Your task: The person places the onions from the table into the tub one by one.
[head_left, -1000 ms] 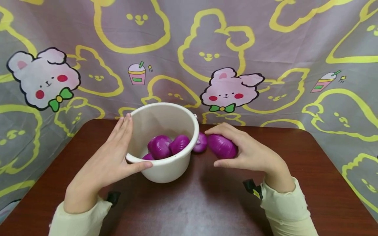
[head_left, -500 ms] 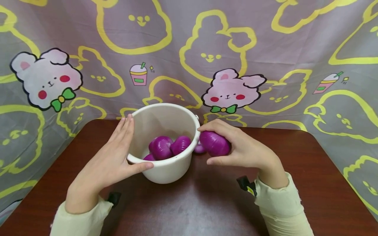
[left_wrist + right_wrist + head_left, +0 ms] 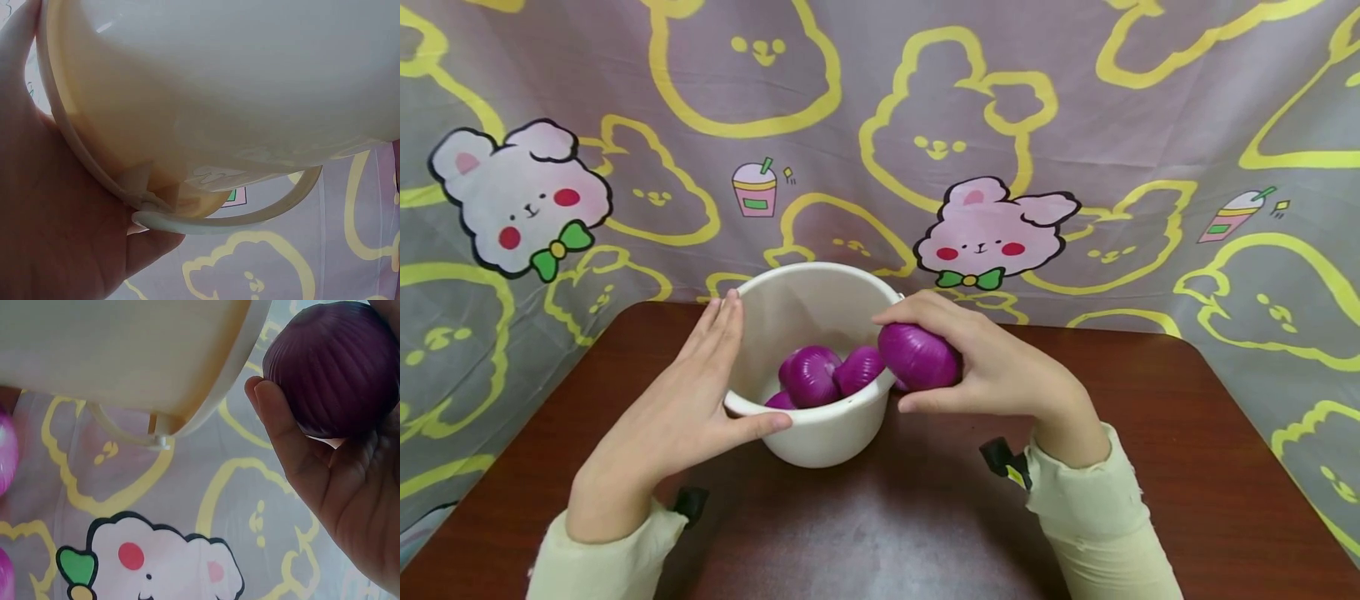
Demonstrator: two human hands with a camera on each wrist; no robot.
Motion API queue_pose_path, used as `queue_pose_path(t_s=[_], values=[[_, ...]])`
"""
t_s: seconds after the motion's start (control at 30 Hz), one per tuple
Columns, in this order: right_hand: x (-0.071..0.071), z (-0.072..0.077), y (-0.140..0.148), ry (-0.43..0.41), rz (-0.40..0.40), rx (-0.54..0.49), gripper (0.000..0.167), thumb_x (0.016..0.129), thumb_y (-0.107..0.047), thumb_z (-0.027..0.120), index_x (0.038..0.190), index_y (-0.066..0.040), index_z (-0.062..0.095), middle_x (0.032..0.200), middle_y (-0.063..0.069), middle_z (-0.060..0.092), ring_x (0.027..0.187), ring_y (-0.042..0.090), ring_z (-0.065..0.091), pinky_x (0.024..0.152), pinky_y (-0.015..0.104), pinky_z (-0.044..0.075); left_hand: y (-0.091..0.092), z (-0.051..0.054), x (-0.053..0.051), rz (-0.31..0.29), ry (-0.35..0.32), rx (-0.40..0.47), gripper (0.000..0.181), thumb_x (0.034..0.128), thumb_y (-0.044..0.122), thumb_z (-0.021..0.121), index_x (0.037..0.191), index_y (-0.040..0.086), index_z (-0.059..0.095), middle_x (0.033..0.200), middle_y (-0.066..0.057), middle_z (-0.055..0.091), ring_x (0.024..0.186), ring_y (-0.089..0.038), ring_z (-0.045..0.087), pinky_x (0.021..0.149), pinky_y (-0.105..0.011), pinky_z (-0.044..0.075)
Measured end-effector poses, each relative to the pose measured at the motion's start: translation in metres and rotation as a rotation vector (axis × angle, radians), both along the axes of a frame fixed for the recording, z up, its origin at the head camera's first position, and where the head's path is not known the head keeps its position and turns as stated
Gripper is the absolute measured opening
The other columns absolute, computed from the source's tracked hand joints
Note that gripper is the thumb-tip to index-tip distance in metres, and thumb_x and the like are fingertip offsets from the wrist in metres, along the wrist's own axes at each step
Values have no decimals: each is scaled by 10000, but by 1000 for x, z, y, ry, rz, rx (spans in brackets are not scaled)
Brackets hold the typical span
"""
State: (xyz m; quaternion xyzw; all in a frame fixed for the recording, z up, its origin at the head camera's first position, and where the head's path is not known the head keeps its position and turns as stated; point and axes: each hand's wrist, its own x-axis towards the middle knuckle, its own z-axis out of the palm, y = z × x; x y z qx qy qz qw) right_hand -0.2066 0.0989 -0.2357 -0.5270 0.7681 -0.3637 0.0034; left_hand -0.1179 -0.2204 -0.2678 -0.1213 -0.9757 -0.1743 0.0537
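Note:
The white bucket [image 3: 823, 437] stands on the table with several purple onions [image 3: 812, 377] inside. My left hand [image 3: 658, 425] rests against its left side, straight fingers along the rim and thumb across the front rim. In the left wrist view the bucket's rim lies along the hand, near the handle [image 3: 250, 224]. My right hand [image 3: 1007, 362] grips another purple onion [image 3: 919, 357] at the bucket's right rim, from the right. The right wrist view shows this onion [image 3: 334, 369] between thumb and fingers, outside the bucket wall.
The brown table [image 3: 865, 533] reaches back to a patterned cloth [image 3: 842, 100]. Purple rounded things [image 3: 5, 456] show at the left edge of the right wrist view. Behind the held onion, the onion on the table is almost wholly hidden.
My right hand has carried its onion leftward and slightly up, from beside the onion on the table to the bucket's right rim. The left hand and bucket stay nearly still.

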Motion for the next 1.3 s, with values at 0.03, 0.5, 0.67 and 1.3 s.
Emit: queue_pose_path(t_s=[0.03,0.5,0.67,1.3], values=[[0,0,-2,3,5,-3,700,749,-292,881,1357,-239,540,1282,-90,560,1191,70,516,930,296,536,0,0,0,0,-2,0,1241,794,687,682,1580,14,-4,1675,-120,-33,1561,-301,-77,1244,-515,160],[-6,9,-43,-2,111,-17,691,777,-300,857,1373,-166,535,1303,-30,545,1191,76,517,930,253,545,-4,-2,4,18,-21,11,1240,795,681,684,1582,13,-3,1677,-102,-60,1559,-327,-69,1191,-607,229],[-8,7,-53,22,137,-12,691,788,-310,846,1381,-147,529,1325,-24,549,1257,85,468,963,247,524,-3,-1,3,16,-29,4,1234,798,694,669,1585,24,-6,1678,-92,-61,1559,-319,-75,1186,-616,233],[-17,-2,-74,127,92,137,803,791,-486,806,1452,-171,476,1359,-31,541,1274,67,450,1042,239,452,-1,0,1,-8,-3,6,1228,795,677,687,1588,31,7,1680,-84,-41,1562,-310,-62,1188,-610,233]])
